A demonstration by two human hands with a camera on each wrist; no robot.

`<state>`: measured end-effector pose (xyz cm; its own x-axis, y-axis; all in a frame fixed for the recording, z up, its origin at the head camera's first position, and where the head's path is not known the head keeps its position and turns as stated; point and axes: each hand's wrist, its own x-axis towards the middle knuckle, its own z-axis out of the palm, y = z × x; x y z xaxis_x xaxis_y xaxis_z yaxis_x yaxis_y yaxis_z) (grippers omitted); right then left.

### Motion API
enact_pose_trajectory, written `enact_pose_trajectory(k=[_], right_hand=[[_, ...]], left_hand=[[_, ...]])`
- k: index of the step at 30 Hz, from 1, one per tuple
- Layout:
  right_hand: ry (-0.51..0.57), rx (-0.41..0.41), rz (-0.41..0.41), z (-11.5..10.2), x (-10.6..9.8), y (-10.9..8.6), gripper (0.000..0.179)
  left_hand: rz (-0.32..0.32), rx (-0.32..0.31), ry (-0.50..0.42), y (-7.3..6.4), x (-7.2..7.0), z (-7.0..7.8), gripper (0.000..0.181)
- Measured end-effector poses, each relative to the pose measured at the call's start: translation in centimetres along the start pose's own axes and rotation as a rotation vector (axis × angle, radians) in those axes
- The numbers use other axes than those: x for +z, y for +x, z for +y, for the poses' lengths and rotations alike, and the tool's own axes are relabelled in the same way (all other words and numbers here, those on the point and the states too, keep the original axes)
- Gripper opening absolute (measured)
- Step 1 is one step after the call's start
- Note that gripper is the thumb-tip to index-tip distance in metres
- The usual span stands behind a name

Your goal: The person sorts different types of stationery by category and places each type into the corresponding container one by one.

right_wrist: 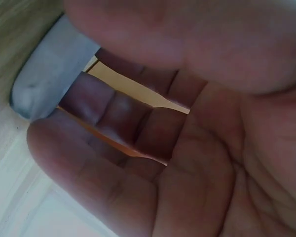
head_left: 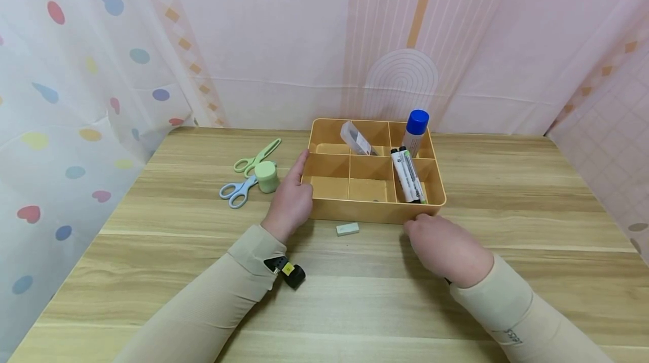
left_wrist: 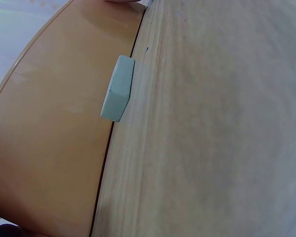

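Observation:
An orange six-compartment organizer box (head_left: 372, 212) stands on the wooden table. My left hand (head_left: 288, 205) is at its left side, index finger stretched along the wall up to the rim. At the front right corner, my right hand (head_left: 448, 247) has its fingers bent. In the right wrist view a small pale grey-white piece (right_wrist: 47, 74) with a rounded end lies between thumb and fingertips; its kind is hidden by blur. A pale green eraser (head_left: 347, 229) sits on the table by the box's front wall, between my hands.
Left of the box lie green-handled scissors (head_left: 257, 157), blue-handled scissors (head_left: 238, 191) and a small green jar (head_left: 266, 177). Inside the box are a clear plastic case (head_left: 356, 138), a blue-capped glue stick (head_left: 416, 129) and markers (head_left: 407, 176). A patterned curtain (head_left: 284, 41) hangs behind.

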<state>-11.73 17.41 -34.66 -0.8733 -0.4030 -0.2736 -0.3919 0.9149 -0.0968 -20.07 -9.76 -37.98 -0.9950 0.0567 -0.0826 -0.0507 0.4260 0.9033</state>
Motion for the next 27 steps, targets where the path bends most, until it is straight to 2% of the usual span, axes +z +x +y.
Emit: enact_pose_trajectory(k=[23,27], right_hand=[[-0.061,-0.06,0.03,-0.22,0.16,0.0,0.016],[-0.049,-0.076,0.058,-0.34,0.1,0.08,0.012]], left_hand=[[0.003,0.003,0.001,0.02,-0.01,0.08,0.078],[0.005,0.01,0.001,0.02,-0.01,0.02,0.078]])
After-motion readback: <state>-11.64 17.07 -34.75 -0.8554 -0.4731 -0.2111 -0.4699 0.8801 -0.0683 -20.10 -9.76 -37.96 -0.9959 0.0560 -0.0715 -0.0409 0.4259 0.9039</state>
